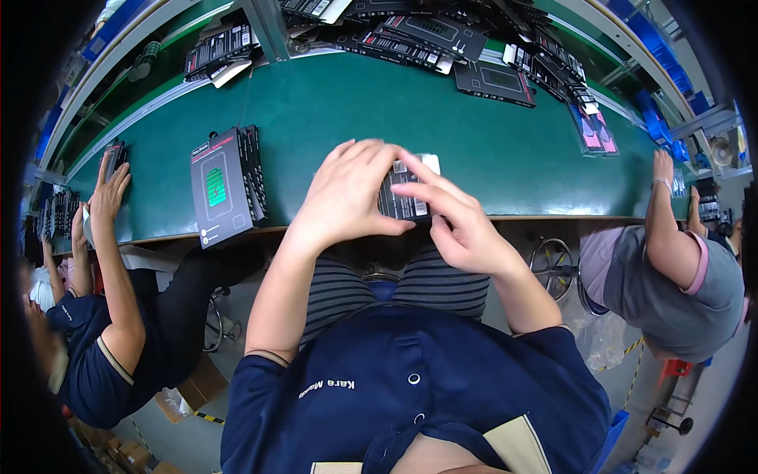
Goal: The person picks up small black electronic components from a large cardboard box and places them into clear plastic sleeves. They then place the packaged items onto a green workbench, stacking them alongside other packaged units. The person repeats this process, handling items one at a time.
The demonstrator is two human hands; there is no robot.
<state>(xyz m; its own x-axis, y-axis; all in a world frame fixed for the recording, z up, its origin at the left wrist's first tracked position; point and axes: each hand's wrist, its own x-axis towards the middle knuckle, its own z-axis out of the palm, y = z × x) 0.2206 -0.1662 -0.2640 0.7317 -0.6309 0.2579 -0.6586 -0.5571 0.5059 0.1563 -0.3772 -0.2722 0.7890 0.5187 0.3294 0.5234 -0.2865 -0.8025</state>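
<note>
Small dark flat package (404, 197) held upright-ish between both hands above the worktop (474, 142) near edge; left hand (347, 193) fingers curl around its left side, right hand (458, 225) pinches its lower right corner.

Green conveyor belt (379, 110): black flat boxes stack (227, 186) left, scattered black boxes (442, 39) far edge.

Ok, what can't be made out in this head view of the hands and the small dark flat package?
- Small dark flat package: mostly hidden by the left hand and right hand; its front is unseen.
- Left fingertips' grip: hidden behind the hand itself.
- Stack of black flat boxes on the green belt: count too small to tell.
- Far packages: blurred, bent by the fisheye rim.
</note>
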